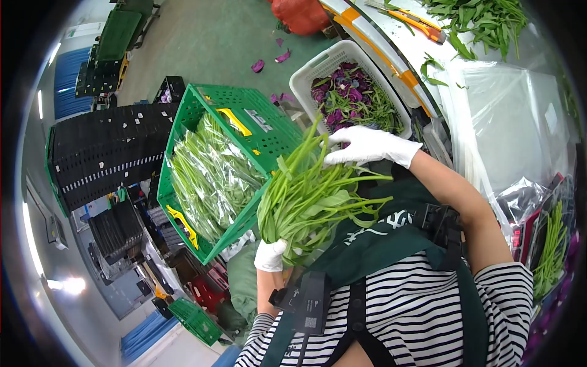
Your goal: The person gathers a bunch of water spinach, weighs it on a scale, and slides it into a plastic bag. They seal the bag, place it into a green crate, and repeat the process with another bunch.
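Observation:
A loose bunch of leafy green stems (312, 199) hangs in front of my apron. My left hand (269, 255), in a white glove, grips its leafy lower end, with the fingers partly behind the leaves. My right hand (370, 147), also white-gloved, is at the upper stems, its thumb and fingers curved around them. Just beyond the bunch is a green crate (269, 122) holding greens in clear plastic bags (214, 177).
A white basket (306, 76) of purple and green scraps stands ahead. On the white table at the right are an orange cutter (422, 25), loose leaves (483, 21) and clear plastic bags (513, 122). Black crates (110, 153) are stacked at the left.

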### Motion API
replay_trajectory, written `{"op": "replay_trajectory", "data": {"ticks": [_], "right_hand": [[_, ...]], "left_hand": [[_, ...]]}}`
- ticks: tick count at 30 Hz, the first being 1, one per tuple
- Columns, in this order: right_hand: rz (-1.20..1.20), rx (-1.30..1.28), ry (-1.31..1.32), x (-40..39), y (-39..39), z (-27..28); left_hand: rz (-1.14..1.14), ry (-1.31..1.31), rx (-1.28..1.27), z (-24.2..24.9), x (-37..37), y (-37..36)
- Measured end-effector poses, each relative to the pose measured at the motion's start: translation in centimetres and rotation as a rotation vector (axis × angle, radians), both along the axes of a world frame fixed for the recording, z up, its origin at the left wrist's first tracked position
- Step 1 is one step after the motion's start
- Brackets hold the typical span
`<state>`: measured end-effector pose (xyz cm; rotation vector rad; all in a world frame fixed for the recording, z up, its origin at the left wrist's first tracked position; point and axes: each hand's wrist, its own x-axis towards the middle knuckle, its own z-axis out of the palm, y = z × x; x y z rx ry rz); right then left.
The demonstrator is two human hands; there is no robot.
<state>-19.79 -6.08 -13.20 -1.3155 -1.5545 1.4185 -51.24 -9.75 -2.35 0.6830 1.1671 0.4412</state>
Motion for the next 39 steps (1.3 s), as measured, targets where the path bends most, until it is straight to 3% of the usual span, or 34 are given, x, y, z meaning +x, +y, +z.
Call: {"op": "replay_trajectory", "data": {"ticks": [1, 4, 9, 11, 13, 14, 16, 20, 22, 26, 29, 32, 36, 38, 39], "right_hand": [[0.082, -0.223, 0.142, -0.1, 0.3, 0.4], [0.179, -0.367, 0.161, -0.5, 1.4, 1.7], [0.045, -0.413, 0.377, -1.3, 1.0, 2.8], [-0.265, -0.209, 0.106, -1.6, 1.2, 0.4], [-0.432, 0.179, -0.390, 0.1, 1.7, -2.7], [-0.471, 0.151, -0.507, 1.4, 2.1, -4.4], [-0.577, -0.036, -0.486, 3.0, 2.0, -5.8], [-0.497, 0.128, -0.698, 4.0, 0.1, -2.0], [-0.098, -0.160, -0.170, 3.4, -0.2, 2.2], [0.163, -0.150, 0.055, 0.2, -0.6, 2.7], [0.137, -0.383, 0.277, -1.0, -0.6, 3.5], [0.100, -0.367, 0.401, -1.7, -0.7, 3.2], [-0.009, -0.230, 0.299, -1.9, -0.5, 0.6], [-0.139, -0.188, 0.295, -0.7, -0.3, 2.4], [-0.178, 0.035, 0.081, -0.2, 0.0, 1.7]], "left_hand": [[-0.027, -0.069, 0.032, 1.2, 1.4, 0.1], [-0.088, -0.029, -0.019, 1.4, 1.3, 0.0], [-0.046, -0.004, -0.031, 1.5, 1.2, -0.4], [-0.026, -0.012, -0.001, 1.9, 1.2, -0.5], [-0.009, -0.028, 0.014, 1.7, 0.7, -0.6], [0.005, -0.044, 0.028, 1.6, 0.3, -0.6], [-0.033, -0.024, -0.013, 1.4, -0.4, -0.4], [-0.021, 0.043, -0.059, 1.4, -0.4, -0.2], [-0.018, 0.025, -0.025, 0.8, -0.6, -0.2], [-0.045, 0.046, -0.070, 1.5, 0.9, 0.2], [-0.038, 0.018, -0.047, 1.1, 0.9, 0.1], [-0.019, 0.036, -0.071, 1.4, 1.1, 0.0], [0.011, 0.015, -0.061, 1.4, 0.8, -0.1], [0.020, -0.036, -0.057, 1.5, 0.8, -0.1], [0.021, -0.037, -0.057, 1.6, 0.9, 0.0]]}}
